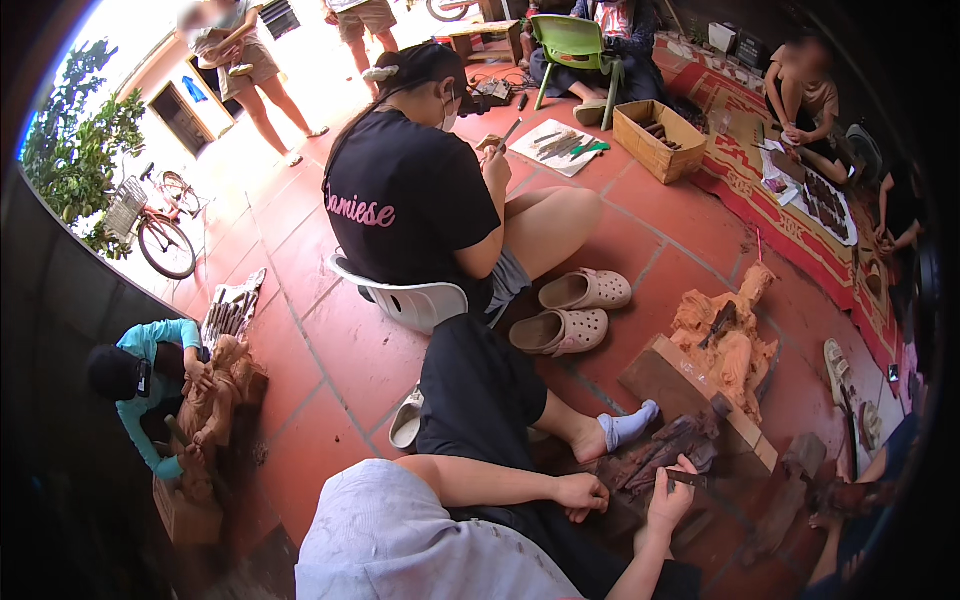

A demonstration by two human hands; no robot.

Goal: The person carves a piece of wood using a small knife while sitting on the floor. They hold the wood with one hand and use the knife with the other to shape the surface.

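My left hand (pixel 582 496) is closed, its fingers curled beside a dark reddish-brown carved wood piece (pixel 655 462). Whatever it may hold is hidden. On the other side of that piece, my right hand (pixel 668 497) pinches a short dark stick-like tool (pixel 687 479), its thin end pointing right. The wood leans by a sock-covered foot (pixel 628 427) and against a thick wooden block (pixel 715 412). Beyond the block stands a lighter orange-brown wood carving (pixel 725 335) with a dark object lying on it.
Ahead, a person in a black shirt (pixel 415 190) sits on a white chair (pixel 400 300) with a tool, near pale clogs (pixel 570 315). To the left, a turquoise-sleeved person (pixel 160 390) works at a wooden figure (pixel 225 400). Farther off are a wooden box (pixel 660 145) and a red mat (pixel 800 235).
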